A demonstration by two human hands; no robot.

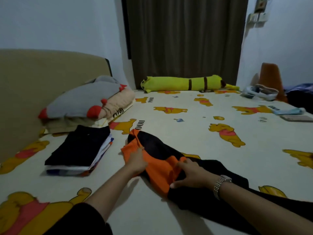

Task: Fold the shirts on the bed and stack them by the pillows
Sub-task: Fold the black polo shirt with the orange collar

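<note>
Folding is under way on an orange-and-black shirt (pixel 157 160) lying on the bed sheet (pixel 194 133) in front of us. Our left hand (pixel 136 161) pinches the orange edge at its fingertips, out toward 11 o'clock, and our right hand (pixel 191 173), a metal watch (pixel 220 185) on its wrist, curls its fingers and thumb round a bunch of orange and black cloth at about 1 o'clock. The shirt is rumpled, its black body trailing off to 4 o'clock under our right arm, so we judge the fold barely begun. Next, we think, the cloth wants spreading flat and its sleeves bringing in before any halving.

Farther out at 10 o'clock sits the folded stack (pixel 79 150), a black shirt on top, just beside the pillows (pixel 88 99) by the headboard (pixel 42 78); that is where this one should end up. At 12 o'clock a yellow plush toy (pixel 186 83) lies along the curtain (pixel 183 39).
</note>
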